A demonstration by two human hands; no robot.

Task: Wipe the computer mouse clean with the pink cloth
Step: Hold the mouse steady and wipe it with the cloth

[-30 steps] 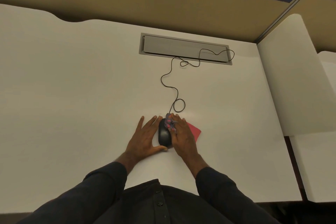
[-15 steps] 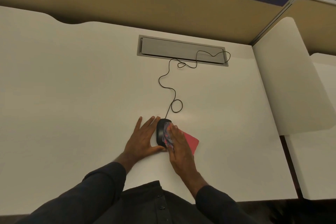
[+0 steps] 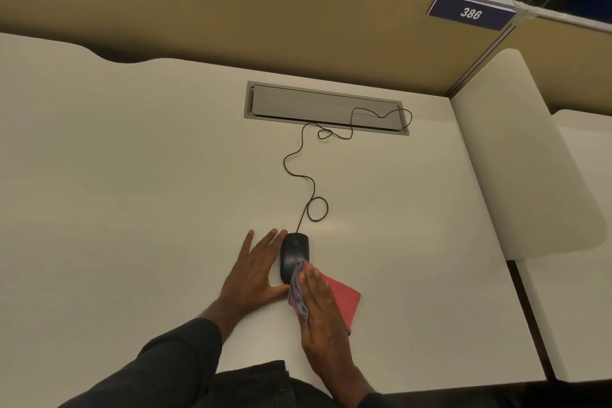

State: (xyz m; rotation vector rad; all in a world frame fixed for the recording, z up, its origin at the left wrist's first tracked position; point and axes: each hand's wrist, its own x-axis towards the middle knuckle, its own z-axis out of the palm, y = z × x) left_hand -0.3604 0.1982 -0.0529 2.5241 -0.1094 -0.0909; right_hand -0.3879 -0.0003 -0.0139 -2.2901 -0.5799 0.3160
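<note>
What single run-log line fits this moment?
left hand: steadies mouse | right hand: presses pink cloth at mouse's near end | wiping underway

A white bench fills most of the frame. A grey cable hatch is set into it at upper centre. Behind runs a tan partition; a blue "386" plate sits upper right.

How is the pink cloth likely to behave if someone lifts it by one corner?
The pink cloth would probably droop, since it bunches where the right hand presses it against the mouse. It looks thin, so likely light and unable to roll.
</note>
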